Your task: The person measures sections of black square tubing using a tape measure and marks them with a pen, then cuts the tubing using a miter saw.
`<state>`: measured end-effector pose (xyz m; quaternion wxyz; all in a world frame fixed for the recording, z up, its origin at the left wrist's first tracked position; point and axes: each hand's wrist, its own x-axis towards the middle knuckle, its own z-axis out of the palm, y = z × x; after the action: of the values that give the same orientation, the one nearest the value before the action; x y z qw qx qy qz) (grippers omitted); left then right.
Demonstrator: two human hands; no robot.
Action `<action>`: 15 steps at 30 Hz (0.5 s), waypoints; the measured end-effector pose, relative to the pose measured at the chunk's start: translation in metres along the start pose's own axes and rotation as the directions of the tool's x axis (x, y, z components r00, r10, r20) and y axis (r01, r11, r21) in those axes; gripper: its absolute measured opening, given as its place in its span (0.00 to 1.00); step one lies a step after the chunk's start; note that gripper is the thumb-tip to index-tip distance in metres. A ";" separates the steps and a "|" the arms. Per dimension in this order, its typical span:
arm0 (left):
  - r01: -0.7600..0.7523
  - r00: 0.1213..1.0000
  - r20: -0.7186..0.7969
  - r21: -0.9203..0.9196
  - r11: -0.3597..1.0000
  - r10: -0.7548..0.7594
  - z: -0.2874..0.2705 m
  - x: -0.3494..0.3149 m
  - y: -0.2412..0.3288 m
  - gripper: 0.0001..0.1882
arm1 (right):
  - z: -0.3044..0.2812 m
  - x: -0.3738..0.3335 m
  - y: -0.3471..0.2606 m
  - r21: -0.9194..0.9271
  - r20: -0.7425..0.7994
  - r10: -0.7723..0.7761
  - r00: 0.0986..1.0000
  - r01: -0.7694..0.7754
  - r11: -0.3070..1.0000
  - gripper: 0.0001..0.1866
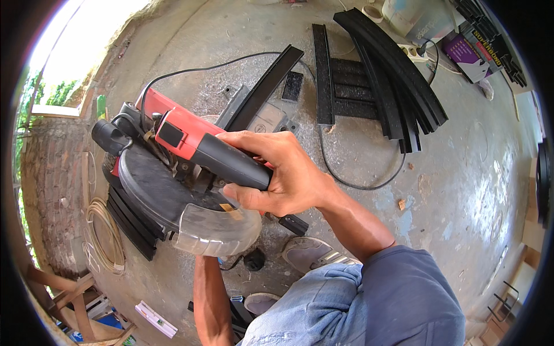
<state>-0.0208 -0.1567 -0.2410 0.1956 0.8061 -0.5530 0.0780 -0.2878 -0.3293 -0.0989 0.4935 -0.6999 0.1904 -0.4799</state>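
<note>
Your right grip (290, 173) is clasping the saw handle (231, 162); left grip hiding, can't tell. Seemingly midway: short piece (294, 225) lying loose, black strips (404, 82) waiting.

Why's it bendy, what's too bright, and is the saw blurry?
Head view: fisheye lens bends straight edges toward the rim; upper-left daylight is washed-out white; glare shines on the smooth grey floor at right; the red-and-black power saw looks mostly clear.

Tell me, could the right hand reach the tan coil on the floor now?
Probably not: the right hand grips the black handle of the saw, which stands between that hand and the tan coil.
</note>
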 end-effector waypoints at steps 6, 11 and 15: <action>0.000 1.000 -0.004 -0.003 1.000 0.000 0.001 0.006 -0.001 0.15 | 0.001 0.001 -0.001 -0.034 0.024 -0.008 1.000 0.009 0.999 0.34; -0.007 1.000 -0.002 -0.008 1.000 0.007 0.002 0.010 -0.003 0.15 | 0.003 0.003 -0.005 -0.056 0.027 -0.008 1.000 0.009 0.998 0.38; -0.014 1.000 -0.001 -0.010 1.000 0.014 0.003 0.012 -0.003 0.15 | 0.007 0.000 -0.001 -0.096 0.023 -0.065 0.998 0.067 0.993 0.41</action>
<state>-0.0140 -0.1673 -0.2401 0.1992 0.8011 -0.5591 0.0773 -0.2821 -0.3254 -0.0985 0.4447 -0.7338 0.1850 -0.4792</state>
